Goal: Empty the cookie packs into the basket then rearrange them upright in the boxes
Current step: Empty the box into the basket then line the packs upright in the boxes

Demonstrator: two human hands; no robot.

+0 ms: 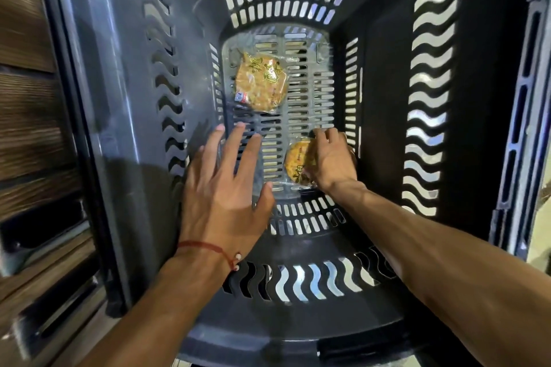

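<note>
Basket [125, 128]: dark grey plastic, seen from above; slotted floor, wavy slots in the walls.

Far cookie pack [261, 82]: round golden-brown cookie sealed in a clear wrapper; lies flat, face up, on the basket floor, left of centre toward the far end; apart from both hands. The disc itself has no long axis; the clear wrapper edges are hard to trace against the slots, so the pack's direction cannot be told. Print: yellow characters outlined in dark across the face, not readable; small blue, red and white label at its near-left edge, also too small to read.

Near cookie pack [298, 161]: same round cookie and clear wrapper, on the floor at the near right; yellow-and-dark print at its near edge, unreadable; its right half is hidden by the hand; flat or lifted cannot be told.

Right hand [331, 159]: fingers curled over the near cookie pack, gripping it from the right side.

Left hand [227, 188]: wide, fingers straight and spread, holding nothing, over the near-left floor; contact with the floor cannot be told; red thread bracelet [208, 247] at the wrist.

Wooden slats [29, 98] outside the basket at left, blurred.
</note>
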